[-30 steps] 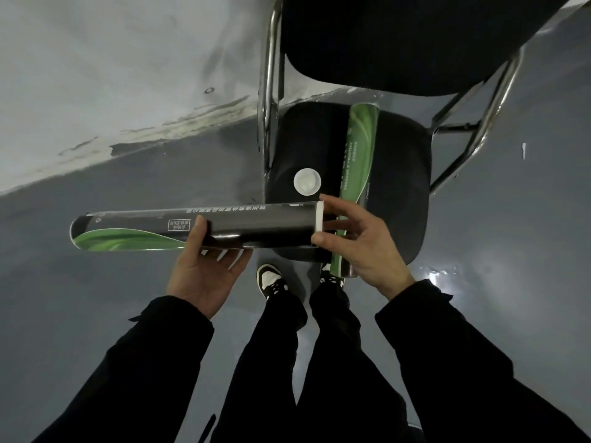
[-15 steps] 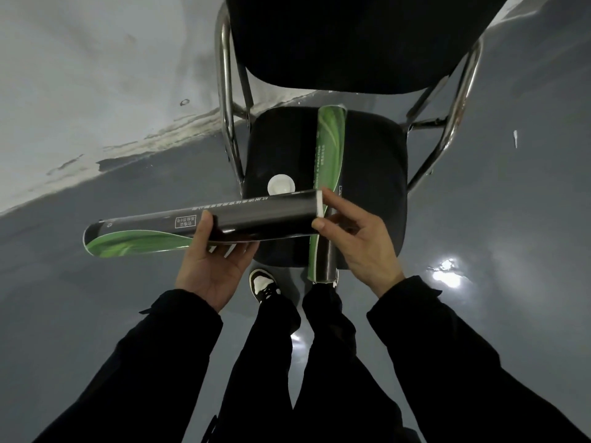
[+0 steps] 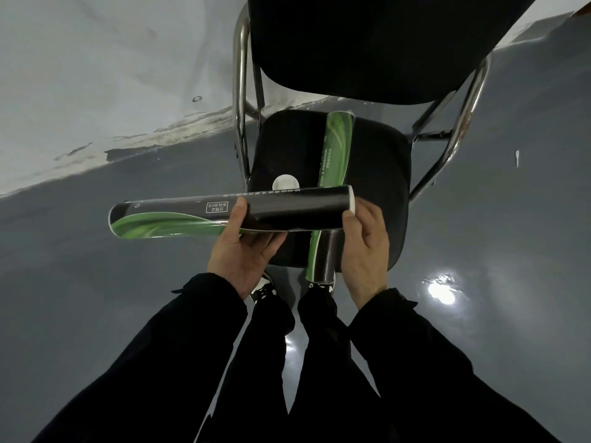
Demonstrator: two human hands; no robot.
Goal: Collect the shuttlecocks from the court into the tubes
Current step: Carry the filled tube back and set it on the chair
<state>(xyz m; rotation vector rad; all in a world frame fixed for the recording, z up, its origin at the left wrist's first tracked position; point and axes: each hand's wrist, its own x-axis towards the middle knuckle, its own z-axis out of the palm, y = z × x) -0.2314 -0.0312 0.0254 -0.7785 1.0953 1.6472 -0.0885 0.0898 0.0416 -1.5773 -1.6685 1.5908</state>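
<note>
A black and green shuttlecock tube [image 3: 287, 209] is held level over the chair seat. My left hand [image 3: 243, 260] grips it from below near its middle, thumb on top. My right hand [image 3: 364, 251] holds its right end, where a white rim shows, with the thumb on the tube's side and the fingers hidden behind the end. A second tube of the same kind [image 3: 335, 148] lies lengthwise on the black chair seat [image 3: 383, 174], partly hidden under the held one. A round white cap [image 3: 284, 182] lies on the seat just behind the held tube. No shuttlecock shows.
The chair has a black backrest [image 3: 383, 43] and chrome legs [image 3: 240, 91]. It stands on a glossy grey floor [image 3: 96, 298] by a scuffed white wall [image 3: 96, 75]. My legs and shoes [image 3: 263, 287] are right in front of the seat.
The view has drawn closer to the chair. My right hand has closed in on the tube's right end, its thumb now on the tube's side. My left hand keeps its hold.
</note>
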